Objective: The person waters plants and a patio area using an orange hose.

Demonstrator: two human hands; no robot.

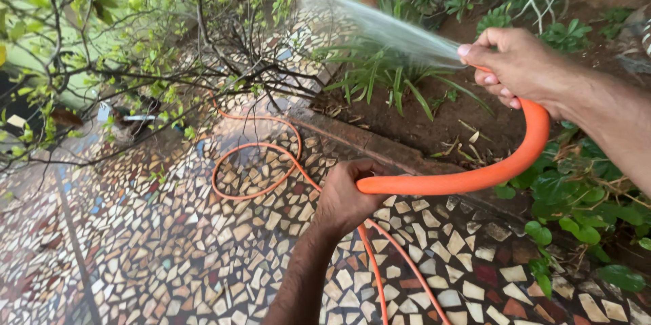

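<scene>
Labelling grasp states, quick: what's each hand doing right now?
Left hand: closed around the orange hose, lower down.
Right hand: closed on the hose's end, thumb over the nozzle, water spray fanning out.

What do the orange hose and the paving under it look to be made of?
Orange hose: probably flexible plastic or rubber, smooth with a slight sheen; it curves between the left hand and right hand. Paving: broken tile or stone pieces in mortar, glossy, apparently wet.
</scene>
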